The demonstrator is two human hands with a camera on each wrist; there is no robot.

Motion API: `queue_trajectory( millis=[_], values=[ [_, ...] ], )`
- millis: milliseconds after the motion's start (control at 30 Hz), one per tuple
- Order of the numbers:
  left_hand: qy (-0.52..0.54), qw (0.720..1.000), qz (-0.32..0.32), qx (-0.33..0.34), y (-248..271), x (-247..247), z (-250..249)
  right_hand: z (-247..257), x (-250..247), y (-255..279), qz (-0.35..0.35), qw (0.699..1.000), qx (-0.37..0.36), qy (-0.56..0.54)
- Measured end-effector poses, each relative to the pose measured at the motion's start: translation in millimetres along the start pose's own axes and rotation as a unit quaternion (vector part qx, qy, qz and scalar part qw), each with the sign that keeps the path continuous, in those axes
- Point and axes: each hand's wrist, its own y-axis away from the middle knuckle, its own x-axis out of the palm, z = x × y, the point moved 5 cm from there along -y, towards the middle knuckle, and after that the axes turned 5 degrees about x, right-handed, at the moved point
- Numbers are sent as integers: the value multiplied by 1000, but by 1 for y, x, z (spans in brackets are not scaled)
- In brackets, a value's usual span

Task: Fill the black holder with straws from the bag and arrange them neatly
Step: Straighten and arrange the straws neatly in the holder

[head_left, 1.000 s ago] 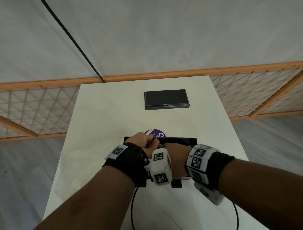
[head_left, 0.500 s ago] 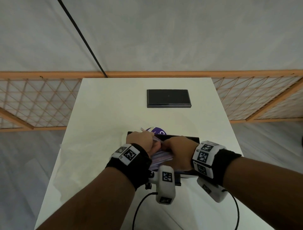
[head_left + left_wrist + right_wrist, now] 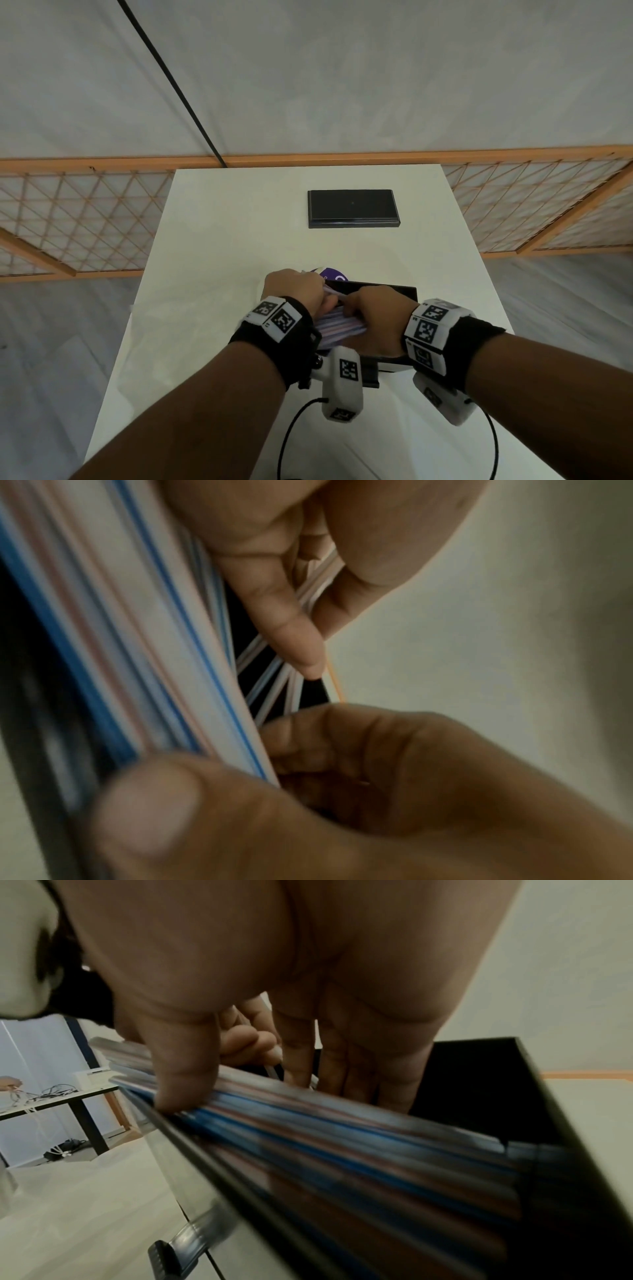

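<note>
A bundle of striped straws [image 3: 339, 327] is being handled inside the black holder [image 3: 394, 291], which is standing on the near part of the white table [image 3: 219, 240], and both hands are being kept over it. A few loose straws are being pinched by the curled fingers of the left hand [image 3: 294, 287], while the bundle is being pressed down by the thumb and straight fingers of the right hand [image 3: 376, 308]. A purple-labelled bag [image 3: 330, 272] is being partly hidden just behind the holder, and a flat black lid [image 3: 352, 209] is lying well apart at the far end.

Black wristbands [image 3: 274, 346], white tagged wrist cameras [image 3: 342, 380]
</note>
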Motion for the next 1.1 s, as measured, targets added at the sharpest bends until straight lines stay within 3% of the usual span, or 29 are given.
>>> queue_trajectory(
  millis=[200, 400, 533, 667, 867, 933, 1033, 1100],
  values=[
    [-79, 990, -9, 114, 18, -16, -24, -6, -11, 4, -20, 999, 25, -28],
    [-155, 959, 2, 238, 42, -29, -43, -9, -30, 5, -112, 988, 50, -97],
    [-175, 944, 9, 278, 59, -33, -63, 1, -32, 2, -131, 982, 49, -125],
    [-141, 950, 50, 272, 71, -38, -77, 17, -32, -6, -175, 974, 12, -142],
    [-37, 963, 104, 247, 78, -52, -85, 26, -38, -6, -165, 964, 17, -208],
    [-57, 952, 89, 286, 75, -58, -86, 30, -41, -3, -181, 962, 8, -205],
    [8, 935, -22, 354, 76, -75, -94, 36, -42, 2, -180, 962, 5, -204],
    [53, 924, -20, 379, 80, -74, -101, 42, -41, 5, -167, 965, 0, -200]
  ],
)
